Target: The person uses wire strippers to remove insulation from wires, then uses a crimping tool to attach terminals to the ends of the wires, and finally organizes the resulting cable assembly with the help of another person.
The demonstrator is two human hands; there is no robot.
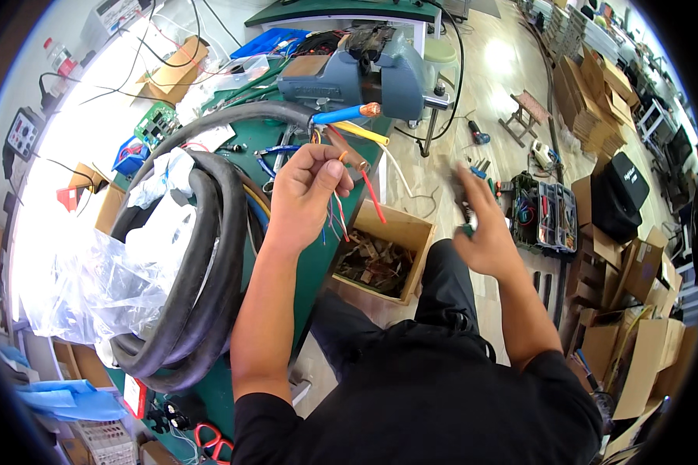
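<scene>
My left hand (310, 192) pinches a thin orange wire (341, 157) just below the stripped end of a thick black cable (253, 110). Blue (333, 115), yellow (368, 134), brown and red (371, 194) conductors fan out there, with thin striped wires hanging below. To the right, apart from the cable, my right hand (479, 225) is closed on a motion-blurred tool with a green handle (467, 230), perhaps pliers or cutters; its dark head is unclear.
A vise (395, 85) stands at the green bench's (318, 263) far end. Coiled cable (225, 240) and plastic film (70, 287) cover the bench. Below are a box of scraps (416, 240), an open toolbox (554, 217), a small stool (523, 116) and stacked cardboard (589, 108).
</scene>
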